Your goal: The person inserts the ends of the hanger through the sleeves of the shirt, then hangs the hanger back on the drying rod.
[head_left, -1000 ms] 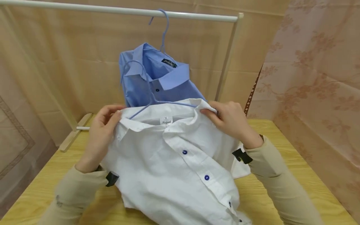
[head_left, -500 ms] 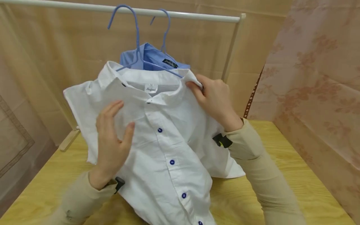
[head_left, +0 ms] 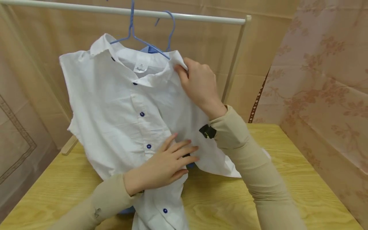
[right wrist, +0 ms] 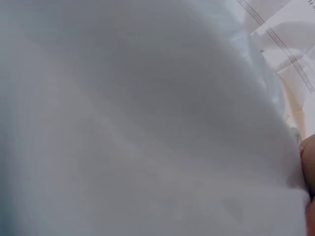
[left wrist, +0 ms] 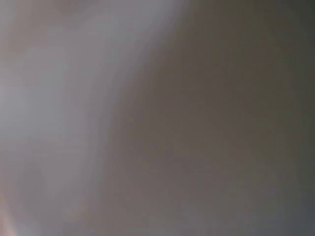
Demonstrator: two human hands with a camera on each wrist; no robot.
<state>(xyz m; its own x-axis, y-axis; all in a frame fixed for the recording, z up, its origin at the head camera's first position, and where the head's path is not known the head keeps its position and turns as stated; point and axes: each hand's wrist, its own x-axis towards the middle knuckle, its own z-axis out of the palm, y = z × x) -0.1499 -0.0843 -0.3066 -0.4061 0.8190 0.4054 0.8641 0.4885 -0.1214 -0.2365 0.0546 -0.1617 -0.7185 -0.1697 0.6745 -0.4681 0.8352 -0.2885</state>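
Observation:
A white sleeveless-looking shirt (head_left: 106,95) with dark blue buttons is held up on a blue hanger (head_left: 132,27), whose hook runs past the top edge of the head view. My right hand (head_left: 199,84) grips the shirt at the collar and shoulder, thumb in front. With fingers straight and spread, my left hand (head_left: 161,169) lies over the lower shirt front beside the button strip. White cloth (right wrist: 147,123) fills most of the right wrist view, fingers (right wrist: 309,162) showing at its right edge. The left wrist view is a blur of pale cloth and shadow.
A white rail (head_left: 201,16) crosses the back above a wooden table (head_left: 230,204). From it hangs a second blue hanger (head_left: 172,30) with a blue shirt (head_left: 151,49), mostly hidden behind the white one. Patterned curtains (head_left: 325,95) stand at the right.
The white shirt and hanger have risen and moved left in my right hand's grip, covering the blue shirt. My left hand has let go of the collar and moved down to the shirt front.

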